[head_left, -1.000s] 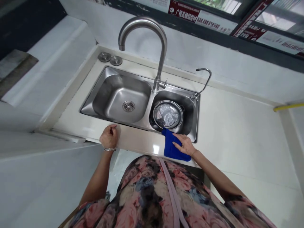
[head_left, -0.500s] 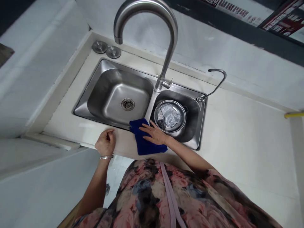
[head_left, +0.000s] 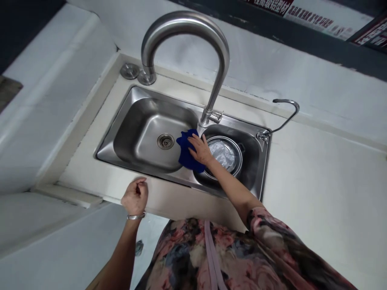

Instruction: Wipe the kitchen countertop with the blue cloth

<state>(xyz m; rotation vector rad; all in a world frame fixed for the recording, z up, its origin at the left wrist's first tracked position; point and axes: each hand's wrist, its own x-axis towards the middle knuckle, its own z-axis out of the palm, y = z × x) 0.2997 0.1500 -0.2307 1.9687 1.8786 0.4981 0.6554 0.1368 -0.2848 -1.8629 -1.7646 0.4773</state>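
Observation:
My right hand (head_left: 201,151) lies with fingers apart on a dark blue cloth (head_left: 188,155), pressing it over the divider between the two basins of the steel sink (head_left: 142,133). The cloth hangs partly over the left basin. Beside my right hand, a round metal strainer pot (head_left: 238,161) with crumpled clear plastic (head_left: 222,153) inside stands in the right basin. My left hand (head_left: 135,196) is closed in a loose fist at the front counter edge, with a silver bangle on the wrist. What its curled fingers hold, if anything, is hidden.
A large curved faucet (head_left: 222,76) rises behind the divider, its spout over the back left. Two round metal stoppers (head_left: 129,71) lie on the back left counter. A thin bent tap (head_left: 286,121) stands at the sink's right corner. The counter (head_left: 317,181) extends to the right.
My right hand and the blue cloth have moved from the front counter edge away from me onto the sink divider. My left hand stays at the counter edge. The view has shifted slightly.

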